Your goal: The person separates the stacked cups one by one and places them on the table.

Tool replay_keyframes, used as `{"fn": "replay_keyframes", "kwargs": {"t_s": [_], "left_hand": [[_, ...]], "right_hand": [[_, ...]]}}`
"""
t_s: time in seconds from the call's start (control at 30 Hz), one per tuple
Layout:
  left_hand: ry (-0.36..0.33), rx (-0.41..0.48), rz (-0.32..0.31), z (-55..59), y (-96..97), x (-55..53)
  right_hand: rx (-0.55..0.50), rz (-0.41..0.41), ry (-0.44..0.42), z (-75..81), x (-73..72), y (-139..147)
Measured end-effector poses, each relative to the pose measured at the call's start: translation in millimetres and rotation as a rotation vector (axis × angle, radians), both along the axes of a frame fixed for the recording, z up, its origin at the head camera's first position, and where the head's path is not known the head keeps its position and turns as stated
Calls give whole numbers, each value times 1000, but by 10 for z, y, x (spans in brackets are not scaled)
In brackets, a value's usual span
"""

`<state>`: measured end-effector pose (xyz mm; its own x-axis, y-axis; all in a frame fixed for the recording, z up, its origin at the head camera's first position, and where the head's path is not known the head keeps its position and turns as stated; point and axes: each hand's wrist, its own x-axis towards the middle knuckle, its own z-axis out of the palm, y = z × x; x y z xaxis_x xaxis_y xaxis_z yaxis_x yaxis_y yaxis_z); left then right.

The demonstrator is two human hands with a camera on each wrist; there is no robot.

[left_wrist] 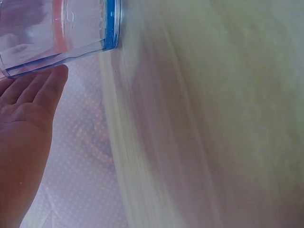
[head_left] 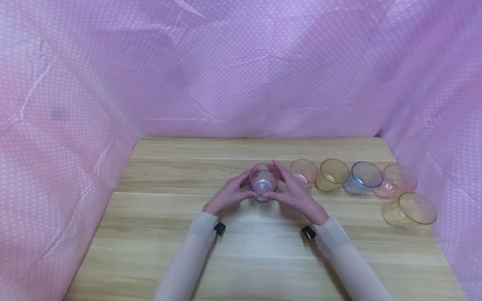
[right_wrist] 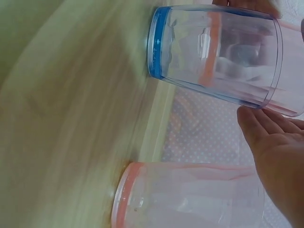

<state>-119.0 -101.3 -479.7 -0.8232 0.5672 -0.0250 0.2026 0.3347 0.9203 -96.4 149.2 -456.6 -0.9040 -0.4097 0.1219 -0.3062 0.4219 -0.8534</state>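
Observation:
A clear pink cup (head_left: 265,168) sits nested inside a clear blue cup (right_wrist: 156,42), its upper part rising above the blue rim. From the left side, my left hand (head_left: 231,194) holds the pair, thumb in front and fingers behind. My right hand (head_left: 297,195) grips them from the opposite side, with the two thumbs close together at the front. In the right wrist view, the right fingertips (right_wrist: 244,114) lie right at the blue cup's rim. The blue base is close over or on the wooden table (head_left: 158,234).
Right of the hands, a row holds a pink cup (head_left: 304,168), a yellow cup (head_left: 333,173), a blue cup (head_left: 363,177) and another pink cup (head_left: 399,179). Nearer the right edge stands another yellow cup (head_left: 395,211). Pink dotted cloth (head_left: 241,75) encloses the table's back and sides.

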Motion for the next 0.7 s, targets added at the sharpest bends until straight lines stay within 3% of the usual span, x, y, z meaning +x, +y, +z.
{"fn": "replay_keyframes", "kwargs": {"t_s": [0.47, 0.7], "left_hand": [[60, 17, -31, -9, -5, -25], [40, 10, -20, -24, -8, -13]], "right_hand": [[-25, 21, 65, -55, -68, -18], [-106, -2, 21, -98, -54, -25]]}}
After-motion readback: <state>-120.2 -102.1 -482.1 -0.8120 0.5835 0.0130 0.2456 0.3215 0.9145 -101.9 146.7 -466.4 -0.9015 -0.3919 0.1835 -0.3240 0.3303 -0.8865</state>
